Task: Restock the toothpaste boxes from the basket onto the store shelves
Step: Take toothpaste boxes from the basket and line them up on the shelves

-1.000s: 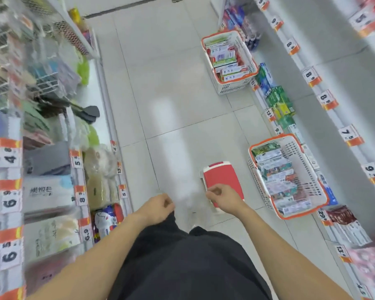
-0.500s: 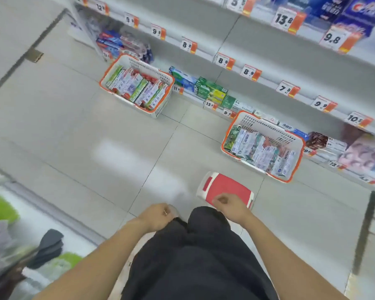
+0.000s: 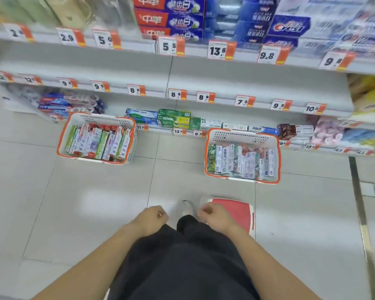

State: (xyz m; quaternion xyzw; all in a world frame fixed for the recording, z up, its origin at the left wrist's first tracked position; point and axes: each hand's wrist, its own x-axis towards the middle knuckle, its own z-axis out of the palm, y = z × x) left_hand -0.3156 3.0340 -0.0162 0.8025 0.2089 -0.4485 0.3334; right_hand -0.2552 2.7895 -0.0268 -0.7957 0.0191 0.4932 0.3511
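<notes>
- The store shelves (image 3: 225,83) face you, and they set the measure of the job: the middle tier, above the price tags, shows bare grey board along most of its run, while the top tier carries stacked toothpaste cartons (red, blue, one reading Crest). By that, most of the restocking looks still ahead of you.
- The bottom tier, just behind the baskets, holds only a thin row of green and blue boxes (image 3: 173,119).
- The right basket (image 3: 243,135) stands on the floor against the shelves, packed with upright toothpaste boxes (image 3: 240,162); nothing looks drawn from it yet.
- The left basket (image 3: 74,121), well apart from the right one along the same shelf foot, is just as full.
- A red step stool (image 3: 236,210) sits on the floor between you and the right basket.
- Your right hand (image 3: 214,216) is loosely curled and holds nothing, over the stool's near edge.
- Your left hand (image 3: 152,218) is curled at your trouser leg; whether it pinches the cloth I cannot tell.
</notes>
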